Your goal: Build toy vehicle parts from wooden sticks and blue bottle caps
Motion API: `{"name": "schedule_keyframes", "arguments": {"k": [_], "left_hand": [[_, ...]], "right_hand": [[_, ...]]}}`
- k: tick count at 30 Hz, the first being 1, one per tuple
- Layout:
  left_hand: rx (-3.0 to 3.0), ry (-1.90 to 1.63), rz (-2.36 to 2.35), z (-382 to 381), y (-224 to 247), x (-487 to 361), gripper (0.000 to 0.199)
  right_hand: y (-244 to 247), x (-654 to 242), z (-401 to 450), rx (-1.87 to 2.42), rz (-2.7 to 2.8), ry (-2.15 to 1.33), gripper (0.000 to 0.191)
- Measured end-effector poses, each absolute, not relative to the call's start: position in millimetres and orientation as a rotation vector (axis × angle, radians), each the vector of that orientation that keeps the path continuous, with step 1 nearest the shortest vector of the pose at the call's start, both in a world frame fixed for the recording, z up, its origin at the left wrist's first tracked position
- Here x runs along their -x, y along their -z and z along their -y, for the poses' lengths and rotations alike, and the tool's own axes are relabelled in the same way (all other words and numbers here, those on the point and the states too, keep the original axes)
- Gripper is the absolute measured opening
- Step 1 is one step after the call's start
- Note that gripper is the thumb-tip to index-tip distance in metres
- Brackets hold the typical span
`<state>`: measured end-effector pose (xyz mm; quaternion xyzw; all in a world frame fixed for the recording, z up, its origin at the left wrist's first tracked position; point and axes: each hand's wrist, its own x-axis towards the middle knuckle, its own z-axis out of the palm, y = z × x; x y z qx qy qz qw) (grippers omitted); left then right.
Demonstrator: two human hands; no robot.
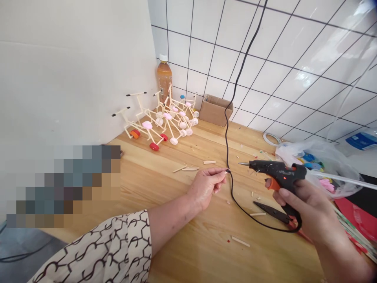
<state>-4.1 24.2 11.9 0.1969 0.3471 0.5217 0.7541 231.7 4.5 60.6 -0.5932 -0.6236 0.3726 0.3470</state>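
Observation:
My left hand (207, 186) is closed in a pinch over the middle of the wooden table (176, 204). A small dark-tipped piece (227, 171) shows at its fingertips, too small to make out fully. On the right, my right hand (306, 204) grips a black glue gun (277, 171) with an orange trigger and a lit red light. The nozzle points left, toward my left hand, without touching it. A white glue stick (341, 179) sticks out of the gun's back. Short wooden sticks (209, 162) lie beyond my left hand.
Several small stick models (147, 125) with round wheels stand at the back left, by a bottle (164, 76) and a cardboard box (216, 110). A black cable (227, 137) crosses the table. Pliers (272, 212), a tape roll (271, 139) and a plastic bag (318, 157) lie right.

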Motion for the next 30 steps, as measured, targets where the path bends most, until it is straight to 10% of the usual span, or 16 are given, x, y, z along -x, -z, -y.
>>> {"name": "schedule_keyframes", "arguments": {"k": [11, 30], "left_hand": [[-0.414, -1.129, -0.748, -25.3, -11.3, 4.4, 0.019], [-0.423, -1.125, -0.752, -24.6, -10.1, 4.2, 0.020]], "right_hand": [[-48.1, -209.3, 28.4, 1.454, 2.099, -0.318, 0.026], [-43.8, -212.6, 29.1, 1.441, 2.189, -0.183, 0.030]]}}
